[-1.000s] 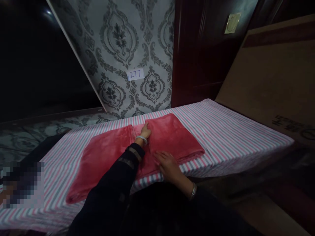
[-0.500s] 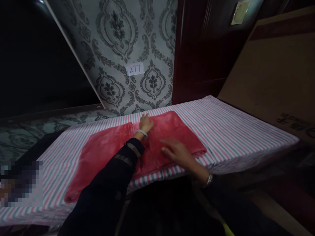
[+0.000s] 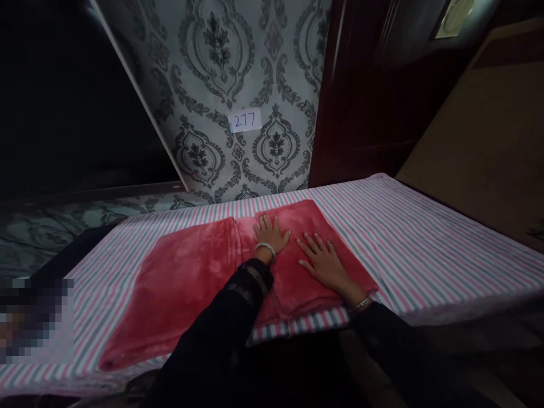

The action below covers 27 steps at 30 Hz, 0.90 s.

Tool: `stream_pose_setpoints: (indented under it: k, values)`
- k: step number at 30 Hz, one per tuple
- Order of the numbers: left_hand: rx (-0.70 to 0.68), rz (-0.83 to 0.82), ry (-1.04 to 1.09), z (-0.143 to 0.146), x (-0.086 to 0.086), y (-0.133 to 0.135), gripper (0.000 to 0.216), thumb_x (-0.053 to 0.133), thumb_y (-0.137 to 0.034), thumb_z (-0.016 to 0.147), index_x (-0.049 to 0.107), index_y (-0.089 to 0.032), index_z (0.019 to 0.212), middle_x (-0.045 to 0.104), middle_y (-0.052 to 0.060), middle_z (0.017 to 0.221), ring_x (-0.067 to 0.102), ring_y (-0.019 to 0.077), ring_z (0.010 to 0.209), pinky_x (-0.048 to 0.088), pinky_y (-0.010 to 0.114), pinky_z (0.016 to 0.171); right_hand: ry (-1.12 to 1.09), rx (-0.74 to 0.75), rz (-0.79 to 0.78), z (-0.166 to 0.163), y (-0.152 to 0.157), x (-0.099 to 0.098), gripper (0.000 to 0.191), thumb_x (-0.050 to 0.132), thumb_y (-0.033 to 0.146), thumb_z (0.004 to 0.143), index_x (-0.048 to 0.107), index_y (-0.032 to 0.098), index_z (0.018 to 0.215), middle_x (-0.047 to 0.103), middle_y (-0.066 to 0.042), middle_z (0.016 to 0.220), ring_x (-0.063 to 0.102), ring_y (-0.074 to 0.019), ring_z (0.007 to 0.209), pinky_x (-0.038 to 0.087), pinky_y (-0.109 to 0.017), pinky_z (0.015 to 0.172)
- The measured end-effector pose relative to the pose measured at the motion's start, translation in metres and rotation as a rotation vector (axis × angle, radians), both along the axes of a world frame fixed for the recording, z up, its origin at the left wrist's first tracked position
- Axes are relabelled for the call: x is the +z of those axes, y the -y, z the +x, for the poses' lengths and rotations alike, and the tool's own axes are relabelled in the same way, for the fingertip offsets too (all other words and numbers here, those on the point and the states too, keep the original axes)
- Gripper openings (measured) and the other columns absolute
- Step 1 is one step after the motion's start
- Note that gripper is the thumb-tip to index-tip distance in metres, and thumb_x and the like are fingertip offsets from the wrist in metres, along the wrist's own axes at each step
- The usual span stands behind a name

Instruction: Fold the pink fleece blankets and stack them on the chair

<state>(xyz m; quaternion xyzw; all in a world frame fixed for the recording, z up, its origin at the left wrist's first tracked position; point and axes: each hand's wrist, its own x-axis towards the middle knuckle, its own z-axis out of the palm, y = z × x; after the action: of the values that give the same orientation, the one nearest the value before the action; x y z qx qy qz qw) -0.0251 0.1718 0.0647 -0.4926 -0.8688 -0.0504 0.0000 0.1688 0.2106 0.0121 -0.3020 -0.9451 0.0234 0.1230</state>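
The left hand (image 3: 272, 235) and the right hand (image 3: 326, 266) lay palm-down on the right folded section of the red blanket (image 3: 182, 277), fingers spread wide and gripping nothing. The blanket rested on the striped cloth (image 3: 416, 243), a lower layer exposed between its two folded sections, before the patterned wall (image 3: 221, 68).

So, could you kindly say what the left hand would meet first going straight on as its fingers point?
Beyond the red fabric and a strip of striped cloth, the left hand would probably meet the patterned wall; depth is unclear.
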Motion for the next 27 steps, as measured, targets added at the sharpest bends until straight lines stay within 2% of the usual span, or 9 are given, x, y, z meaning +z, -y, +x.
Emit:
stream_pose_setpoints:
  k: [3,6,9,13,16,18,22,24,27]
  values:
    - [-0.005,-0.011,-0.003,0.001,0.002,0.001,0.086,0.029,-0.068,0.097,0.027,-0.015,0.164,0.018,0.023,0.171,0.013,0.0408,0.158,0.017,0.063,0.123,0.049,0.121,-0.120,0.012,-0.017,0.012,0.068,0.050,0.055,0.100,0.037,0.030,0.161,0.029,-0.009,0.168,0.024,-0.0381,0.156,0.023,-0.067,0.121]
    - [-0.012,-0.025,0.013,0.002,0.006,-0.002,0.086,0.029,-0.068,0.097,0.027,-0.015,0.164,0.018,0.023,0.171,0.011,0.0402,0.159,0.017,0.064,0.123,0.029,0.273,-0.294,0.021,-0.051,0.037,0.069,0.056,0.054,0.096,0.043,0.028,0.159,0.044,-0.009,0.161,0.042,-0.0344,0.148,0.035,-0.056,0.120]
    - [-0.017,-0.094,0.079,-0.001,0.020,-0.009,0.084,0.035,-0.068,0.095,0.031,-0.017,0.162,0.021,0.021,0.170,0.015,0.0402,0.158,0.020,0.065,0.122,-0.112,0.182,-0.320,0.005,-0.089,0.072,0.062,0.049,0.052,0.100,0.049,0.026,0.155,0.053,-0.008,0.155,0.051,-0.0310,0.141,0.041,-0.048,0.118]
    - [-0.071,-0.054,0.081,-0.019,0.049,-0.009,0.073,0.035,-0.064,0.098,0.038,-0.024,0.159,0.033,0.015,0.168,0.024,0.0376,0.156,0.021,0.064,0.122,-0.175,0.015,-0.226,-0.048,-0.114,0.100,0.058,0.043,0.045,0.103,0.047,0.023,0.156,0.047,-0.010,0.159,0.039,-0.0328,0.149,0.034,-0.053,0.122]
    - [-0.123,-0.016,0.018,-0.038,0.055,0.002,0.074,0.035,-0.062,0.099,0.030,-0.024,0.163,0.023,0.012,0.172,0.015,0.0363,0.159,0.015,0.065,0.124,-0.164,-0.217,-0.200,-0.078,-0.108,0.092,0.061,0.037,0.044,0.104,0.036,0.022,0.161,0.034,-0.014,0.167,0.031,-0.0382,0.152,0.033,-0.064,0.117]
    - [-0.202,-0.051,-0.011,-0.049,0.045,0.010,0.075,0.037,-0.061,0.100,0.025,-0.025,0.164,0.017,0.010,0.173,0.010,0.0342,0.160,0.013,0.064,0.125,-0.143,-0.328,-0.182,-0.085,-0.101,0.074,0.061,0.035,0.044,0.105,0.035,0.019,0.161,0.032,-0.018,0.167,0.033,-0.0402,0.150,0.036,-0.066,0.114]
    - [-0.249,-0.109,-0.032,-0.057,0.010,0.016,0.073,0.035,-0.061,0.101,0.026,-0.027,0.164,0.015,0.009,0.173,0.013,0.0338,0.160,0.016,0.062,0.125,-0.117,-0.363,-0.092,-0.082,-0.097,0.038,0.060,0.034,0.046,0.105,0.040,0.016,0.157,0.037,-0.021,0.163,0.041,-0.0386,0.143,0.041,-0.058,0.110]
    - [-0.225,-0.107,-0.025,-0.058,0.000,0.015,0.074,0.034,-0.062,0.101,0.025,-0.025,0.165,0.013,0.011,0.174,0.013,0.0355,0.159,0.016,0.062,0.125,-0.112,-0.357,-0.066,-0.079,-0.099,0.032,0.060,0.032,0.047,0.105,0.041,0.016,0.156,0.037,-0.021,0.163,0.043,-0.0377,0.140,0.042,-0.056,0.108]
    - [-0.221,-0.111,0.003,-0.057,-0.003,0.012,0.077,0.033,-0.065,0.100,0.023,-0.024,0.165,0.010,0.010,0.174,0.011,0.0354,0.160,0.014,0.061,0.126,-0.073,-0.365,-0.076,-0.078,-0.102,0.034,0.061,0.030,0.049,0.106,0.041,0.018,0.157,0.035,-0.020,0.164,0.043,-0.0375,0.140,0.042,-0.055,0.108]
